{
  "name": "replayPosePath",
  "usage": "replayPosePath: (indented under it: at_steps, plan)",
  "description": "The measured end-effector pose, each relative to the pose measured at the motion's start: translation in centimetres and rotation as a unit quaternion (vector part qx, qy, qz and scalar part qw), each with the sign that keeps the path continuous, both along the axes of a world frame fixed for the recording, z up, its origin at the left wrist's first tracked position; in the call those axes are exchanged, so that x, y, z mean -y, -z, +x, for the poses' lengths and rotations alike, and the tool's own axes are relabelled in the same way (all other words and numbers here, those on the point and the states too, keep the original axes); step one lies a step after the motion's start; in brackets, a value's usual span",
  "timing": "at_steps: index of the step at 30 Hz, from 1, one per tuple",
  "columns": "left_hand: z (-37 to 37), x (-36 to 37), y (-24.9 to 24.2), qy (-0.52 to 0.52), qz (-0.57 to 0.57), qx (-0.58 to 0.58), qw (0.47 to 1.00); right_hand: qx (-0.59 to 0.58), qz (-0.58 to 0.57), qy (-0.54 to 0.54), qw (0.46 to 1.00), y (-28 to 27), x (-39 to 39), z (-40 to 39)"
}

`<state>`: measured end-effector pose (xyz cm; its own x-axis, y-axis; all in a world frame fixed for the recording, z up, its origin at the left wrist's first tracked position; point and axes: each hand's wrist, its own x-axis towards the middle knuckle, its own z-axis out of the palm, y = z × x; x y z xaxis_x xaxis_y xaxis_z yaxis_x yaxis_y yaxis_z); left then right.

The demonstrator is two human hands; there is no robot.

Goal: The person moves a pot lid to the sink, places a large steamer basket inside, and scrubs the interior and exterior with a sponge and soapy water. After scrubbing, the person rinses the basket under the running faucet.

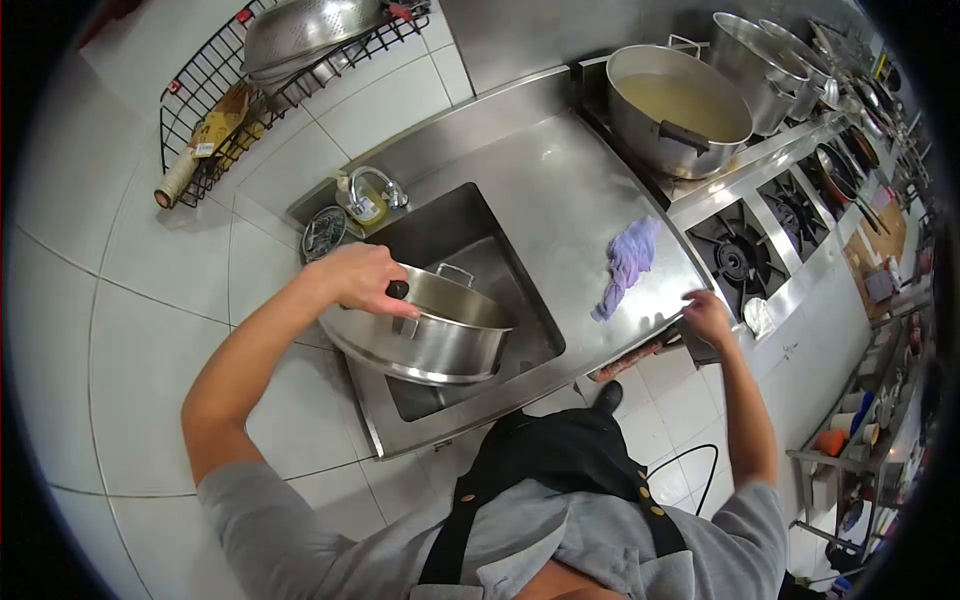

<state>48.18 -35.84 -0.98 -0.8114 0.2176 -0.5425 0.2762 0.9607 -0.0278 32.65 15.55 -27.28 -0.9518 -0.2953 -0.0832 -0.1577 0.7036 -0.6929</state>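
My left hand [362, 280] is closed at the near left rim of a wide steel pot [460, 345], with a black grip showing by its fingers. The pot sits tilted over the sink [530, 300], and a metal loop handle stands on its far side. My right hand [708, 318] has its fingers curled beside the counter's right edge, close to the stove front. Whatever it may hold is hidden. A crumpled purple cloth [630, 262] lies on the steel counter [545, 190], left of that hand.
Behind the sink stand a curved tap [375, 185] and a soap bottle [368, 210]. A large pot of cloudy liquid [680, 105] rests at the back right, near gas burners [738, 255]. A black wire rack [215, 100] with a colander hangs at upper left.
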Motion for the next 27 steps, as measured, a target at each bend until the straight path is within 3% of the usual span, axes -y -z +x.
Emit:
replayPosePath:
  at_steps: [2, 3, 5, 7, 9, 10, 13, 15, 19, 22, 24, 27]
  plan:
    - [0.7, 2.6, 3.7, 0.02, 0.027, -0.008, 0.999, 0.036, 0.022, 0.033, 0.999, 1.5, 4.6, -1.0]
    - [0.9, 4.0, 5.8, 0.034, 0.045, -0.017, 0.998, -0.054, 0.046, 0.001, 0.997, 2.9, 6.3, -1.9]
    - [1.8, 6.4, 9.8, 0.042, 0.054, -0.03, 0.997, -0.063, 0.042, 0.036, 0.997, 3.5, 10.1, -3.1]
    - [2.6, 7.6, 12.5, 0.077, 0.102, -0.084, 0.988, -0.099, 0.127, 0.067, 0.985, 6.9, 13.0, -5.3]
    - [3.1, 8.8, 15.8, 0.088, 0.107, -0.121, 0.983, -0.078, 0.238, -0.005, 0.968, 11.1, 15.4, -9.5]
    - [3.4, 9.0, 17.0, 0.086, 0.092, -0.108, 0.986, -0.085, 0.238, -0.01, 0.968, 11.6, 17.1, -11.8]
    - [3.9, 9.3, 18.9, 0.07, 0.086, -0.086, 0.99, -0.088, 0.212, -0.019, 0.973, 12.6, 23.5, -18.7]
    - [4.0, 9.3, 17.7, 0.027, 0.079, -0.062, 0.995, -0.194, 0.265, -0.052, 0.943, 12.9, 27.9, -24.6]
    - [4.6, 9.7, 17.6, -0.019, 0.13, -0.155, 0.979, -0.1, 0.181, 0.047, 0.977, 8.4, 36.7, -31.5]
    - [4.9, 9.0, 17.0, -0.088, 0.154, -0.125, 0.976, -0.174, 0.182, -0.052, 0.967, 13.5, 47.5, -30.0]
    - [5.2, 8.4, 18.0, -0.139, 0.157, -0.137, 0.968, -0.14, 0.164, -0.136, 0.967, 10.9, 54.4, -22.4]
    - [3.8, 7.2, 19.2, -0.302, 0.12, -0.138, 0.936, -0.224, 0.053, -0.199, 0.952, 13.2, 63.2, -15.0]
